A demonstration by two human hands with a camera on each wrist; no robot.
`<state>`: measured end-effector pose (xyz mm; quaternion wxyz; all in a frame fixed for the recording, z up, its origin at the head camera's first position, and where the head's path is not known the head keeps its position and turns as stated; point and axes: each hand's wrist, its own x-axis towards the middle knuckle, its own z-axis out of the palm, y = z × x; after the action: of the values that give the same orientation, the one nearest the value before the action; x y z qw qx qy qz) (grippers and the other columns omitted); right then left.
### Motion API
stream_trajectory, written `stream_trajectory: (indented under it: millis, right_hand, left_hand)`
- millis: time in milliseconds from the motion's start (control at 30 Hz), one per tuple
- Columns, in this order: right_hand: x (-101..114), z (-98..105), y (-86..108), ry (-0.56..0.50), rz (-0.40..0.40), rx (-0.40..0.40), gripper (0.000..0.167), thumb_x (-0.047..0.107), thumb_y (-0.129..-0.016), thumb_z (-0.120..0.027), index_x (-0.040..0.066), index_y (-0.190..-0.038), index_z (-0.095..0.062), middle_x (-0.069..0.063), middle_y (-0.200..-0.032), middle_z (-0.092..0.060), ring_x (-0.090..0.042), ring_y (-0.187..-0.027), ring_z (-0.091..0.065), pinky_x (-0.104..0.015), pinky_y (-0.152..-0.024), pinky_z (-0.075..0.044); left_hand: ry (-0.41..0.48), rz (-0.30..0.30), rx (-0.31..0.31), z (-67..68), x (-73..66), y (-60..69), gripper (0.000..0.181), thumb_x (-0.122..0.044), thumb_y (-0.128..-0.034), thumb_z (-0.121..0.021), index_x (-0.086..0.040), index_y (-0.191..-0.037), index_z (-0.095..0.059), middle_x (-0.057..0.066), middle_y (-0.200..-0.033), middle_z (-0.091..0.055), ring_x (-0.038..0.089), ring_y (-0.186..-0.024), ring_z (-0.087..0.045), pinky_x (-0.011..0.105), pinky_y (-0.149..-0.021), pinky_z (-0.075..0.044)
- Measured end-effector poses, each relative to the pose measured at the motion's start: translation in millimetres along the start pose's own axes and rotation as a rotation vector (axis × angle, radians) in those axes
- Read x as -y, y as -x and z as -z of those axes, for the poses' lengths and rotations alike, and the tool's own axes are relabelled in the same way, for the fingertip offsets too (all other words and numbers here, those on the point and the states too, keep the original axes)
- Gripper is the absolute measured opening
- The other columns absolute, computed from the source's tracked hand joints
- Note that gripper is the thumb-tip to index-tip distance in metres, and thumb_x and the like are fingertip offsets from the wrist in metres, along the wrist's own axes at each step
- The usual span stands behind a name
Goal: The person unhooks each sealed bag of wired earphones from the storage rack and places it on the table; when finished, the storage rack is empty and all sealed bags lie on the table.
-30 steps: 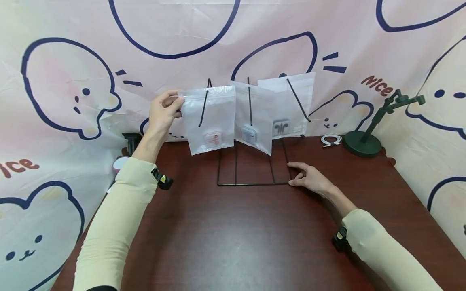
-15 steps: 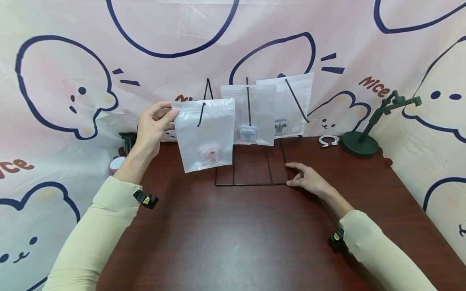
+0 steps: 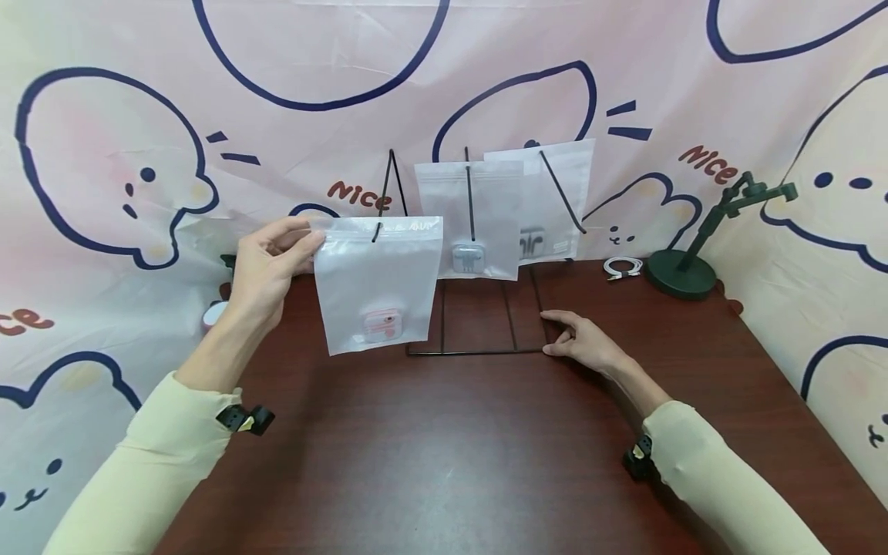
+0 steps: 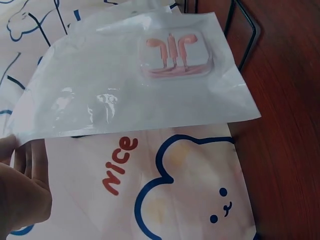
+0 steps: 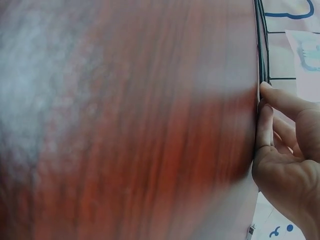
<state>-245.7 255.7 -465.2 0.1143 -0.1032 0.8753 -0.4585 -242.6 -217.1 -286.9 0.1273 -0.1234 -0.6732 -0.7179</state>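
A white zip bag [image 3: 347, 281] is pinched at its upper left corner by my left hand [image 3: 262, 270]. Pink earphones [image 4: 173, 52] in a clear case show through it in the left wrist view. At the bag's top edge, the tip of the left hook shows in front of the plastic. A black wire display rack [image 3: 444, 354] stands on the table; its other hooks bear a bag with blue-looking earphones [image 3: 468, 258] and a bag with dark earphones [image 3: 532, 242]. My right hand [image 3: 588, 343] grips the rack's base at the front right corner with thumb and fingers.
A green stand [image 3: 683, 274] with a jointed arm is at the back right, beside a coiled white cable [image 3: 622, 267]. A patterned cloth [image 3: 312, 54] hangs behind and at both sides. The brown table [image 3: 430, 447] stretches in front of the rack.
My left hand has drawn the bag with the pink earphones forward and lower along the hook, toward its tip. The middle bag now hangs straighter. My right hand stays at the rack's base.
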Motion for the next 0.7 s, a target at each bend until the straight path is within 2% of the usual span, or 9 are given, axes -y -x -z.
stream_trajectory:
  millis: [167, 400, 567, 700]
  right_hand:
    - [-2, -2, -0.3, -0.002, 0.006, -0.005, 0.071, 0.012, -0.094, -0.077, 0.004, -0.156, -0.044, -0.014, -0.095, -0.063, -0.023, -0.082, -0.061, -0.027, -0.07, -0.047]
    - [0, 0, 6.5, 0.004, 0.0, -0.012, 0.07, 0.011, -0.095, -0.076, 0.002, -0.156, -0.044, -0.021, -0.12, -0.054, -0.023, -0.083, -0.059, -0.028, -0.068, -0.047]
    - [2, 0, 4.6, 0.008, 0.007, -0.014, 0.069, 0.011, -0.094, -0.077, 0.003, -0.155, -0.045, -0.021, -0.123, -0.053, -0.023, -0.082, -0.059, -0.028, -0.068, -0.047]
    - [-1, -1, 0.6, 0.016, 0.013, -0.016, 0.07, 0.013, -0.094, -0.078, 0.004, -0.155, -0.046, -0.02, -0.124, -0.054, -0.022, -0.082, -0.06, -0.028, -0.068, -0.047]
  left_hand:
    - [0.021, -0.021, 0.032, 3.9, -8.3, 11.5, 0.02, -0.005, -0.092, -0.079, -0.003, -0.112, -0.079, 0.002, -0.095, -0.08, 0.012, -0.075, -0.073, 0.022, -0.067, -0.062]
    - [0.024, -0.05, 0.074, 7.5, -22.3, 23.0, 0.023, -0.001, -0.0923, -0.077, 0.004, -0.115, -0.077, 0.005, -0.101, -0.08, 0.013, -0.081, -0.075, 0.024, -0.069, -0.063]
    - [0.064, -0.09, 0.056, 23.1, -29.1, 32.0, 0.021, 0.007, -0.0919, -0.073, 0.008, -0.112, -0.076, 0.007, -0.096, -0.081, 0.013, -0.077, -0.076, 0.024, -0.068, -0.063]
    - [0.149, -0.073, 0.035, 40.4, -24.1, 36.6, 0.02, 0.012, -0.0925, -0.069, 0.009, -0.111, -0.076, 0.009, -0.094, -0.08, 0.015, -0.077, -0.076, 0.024, -0.066, -0.063]
